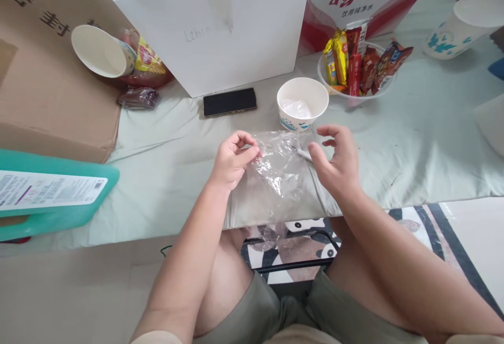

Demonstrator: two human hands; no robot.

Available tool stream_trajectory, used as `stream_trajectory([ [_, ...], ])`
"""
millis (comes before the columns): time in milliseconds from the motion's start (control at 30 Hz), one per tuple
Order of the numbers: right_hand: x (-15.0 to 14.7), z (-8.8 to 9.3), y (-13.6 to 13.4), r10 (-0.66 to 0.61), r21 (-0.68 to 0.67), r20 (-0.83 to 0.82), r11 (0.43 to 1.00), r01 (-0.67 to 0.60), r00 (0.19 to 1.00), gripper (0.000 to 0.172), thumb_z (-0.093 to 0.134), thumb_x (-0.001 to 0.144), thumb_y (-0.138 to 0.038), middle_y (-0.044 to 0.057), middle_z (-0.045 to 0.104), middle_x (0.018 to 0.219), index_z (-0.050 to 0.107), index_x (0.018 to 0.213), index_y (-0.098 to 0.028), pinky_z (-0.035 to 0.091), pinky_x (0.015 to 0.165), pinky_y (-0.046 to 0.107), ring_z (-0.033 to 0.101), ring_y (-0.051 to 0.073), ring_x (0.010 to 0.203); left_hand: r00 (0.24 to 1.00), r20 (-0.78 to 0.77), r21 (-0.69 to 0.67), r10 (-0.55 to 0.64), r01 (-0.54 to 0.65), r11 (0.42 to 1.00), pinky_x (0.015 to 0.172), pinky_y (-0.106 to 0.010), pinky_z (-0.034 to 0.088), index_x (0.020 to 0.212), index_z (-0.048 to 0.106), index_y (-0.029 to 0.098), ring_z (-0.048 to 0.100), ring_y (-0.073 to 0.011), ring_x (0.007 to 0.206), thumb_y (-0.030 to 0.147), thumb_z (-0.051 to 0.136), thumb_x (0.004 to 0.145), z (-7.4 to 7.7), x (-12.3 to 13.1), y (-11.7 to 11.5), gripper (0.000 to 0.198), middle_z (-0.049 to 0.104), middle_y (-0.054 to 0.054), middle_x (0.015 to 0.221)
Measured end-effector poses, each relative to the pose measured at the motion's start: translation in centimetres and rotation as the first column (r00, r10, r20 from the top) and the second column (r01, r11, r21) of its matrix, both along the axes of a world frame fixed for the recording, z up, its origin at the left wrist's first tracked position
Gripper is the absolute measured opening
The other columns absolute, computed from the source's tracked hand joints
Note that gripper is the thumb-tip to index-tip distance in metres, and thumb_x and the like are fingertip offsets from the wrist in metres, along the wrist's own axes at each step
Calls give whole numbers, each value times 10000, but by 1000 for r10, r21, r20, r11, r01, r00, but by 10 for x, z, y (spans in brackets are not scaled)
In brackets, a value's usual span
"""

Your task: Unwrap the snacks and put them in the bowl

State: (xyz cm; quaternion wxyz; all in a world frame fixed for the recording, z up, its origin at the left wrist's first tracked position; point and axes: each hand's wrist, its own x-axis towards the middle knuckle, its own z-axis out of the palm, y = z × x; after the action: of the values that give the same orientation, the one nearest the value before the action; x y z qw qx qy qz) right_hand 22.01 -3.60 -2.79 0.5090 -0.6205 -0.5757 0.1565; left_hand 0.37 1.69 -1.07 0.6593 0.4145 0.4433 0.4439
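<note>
Between the thumb and fingers of my left hand (236, 157) is the upper left edge of a clear plastic bag (277, 176). The thin, crinkled bag hangs down past the table's front edge. My right hand (336, 160) is at the bag's right side, thumb and fingers curved and apart. A slim whitish thing with a dark tip (302, 152) shows beside its thumb; its other end is hidden, so I cannot tell whether the hand touches it. Just beyond the bag stands a white paper bowl (302, 105) with crumpled clear plastic inside.
A black phone (230, 102) lies before a white box (236, 29). Wrapped snacks fill a clear bowl (388, 89). Paper cups, one upright (452, 34) and one tilted (100, 52), flank the table. At left are a cardboard box (59, 102) and a green jug (94, 168).
</note>
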Motion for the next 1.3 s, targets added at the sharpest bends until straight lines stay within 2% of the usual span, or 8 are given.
stream_trajectory([
  [167,-19,-4,-9,252,-131,-528,919,-371,811,527,641,865,-480,126,576,1389,449,1320,-297,556,956,431,616,250,1225,982,126,-19,139,-138,990,717,-263,554,793,431,238,581,-79,653,286,824,650,11,-8,2,421,560,66,770],
  [333,-36,5,-6,223,-268,-794,707,-655,566,420,734,787,-553,37,704,836,605,1026,-234,583,702,356,681,178,719,991,68,-20,116,-115,993,548,-195,437,874,434,263,537,-68,635,297,800,680,9,-9,5,416,538,66,797],
  [500,-38,8,-1,77,-338,-754,807,-485,652,306,732,797,-497,-27,623,622,628,830,-212,511,546,271,569,113,528,984,71,-106,164,-156,982,469,-189,355,997,530,267,525,-57,598,398,815,681,2,-12,10,445,624,39,869],
  [700,-36,-2,4,20,-262,-782,897,-357,623,247,679,841,-465,-69,541,608,587,909,-247,452,485,239,530,103,512,937,152,-272,-315,346,898,767,-319,567,1037,661,159,708,-210,912,771,710,690,-1,-6,1,706,734,-111,990],
  [800,-35,-2,4,11,-247,-739,926,-286,674,229,635,876,-469,-73,531,619,563,946,-263,409,449,239,487,96,473,896,77,-233,-438,444,865,577,-254,490,1040,661,169,646,-130,648,762,794,599,-1,-4,-4,751,722,-62,868],
  [967,-33,0,4,11,-195,-680,961,-195,733,215,571,936,-481,-88,484,577,530,960,-272,294,391,257,344,78,376,919,-21,-161,-395,386,908,401,-213,155,876,652,167,244,-15,388,787,760,619,2,-2,-5,680,445,79,527],
  [1133,-29,-5,8,-38,-180,-632,979,-99,774,233,521,964,-513,-77,497,622,516,985,-281,313,407,261,366,80,394,929,-89,-133,-358,345,929,413,-218,139,742,628,178,211,-26,393,775,784,596,0,-3,-4,634,285,109,463],
  [1300,-27,-5,9,-61,-217,-647,970,-107,760,192,562,936,-458,-62,532,642,556,991,-274,279,387,250,356,77,400,890,-139,-136,-434,417,899,440,-207,258,749,688,159,338,-38,432,680,833,608,-1,-8,-1,559,414,73,477],
])
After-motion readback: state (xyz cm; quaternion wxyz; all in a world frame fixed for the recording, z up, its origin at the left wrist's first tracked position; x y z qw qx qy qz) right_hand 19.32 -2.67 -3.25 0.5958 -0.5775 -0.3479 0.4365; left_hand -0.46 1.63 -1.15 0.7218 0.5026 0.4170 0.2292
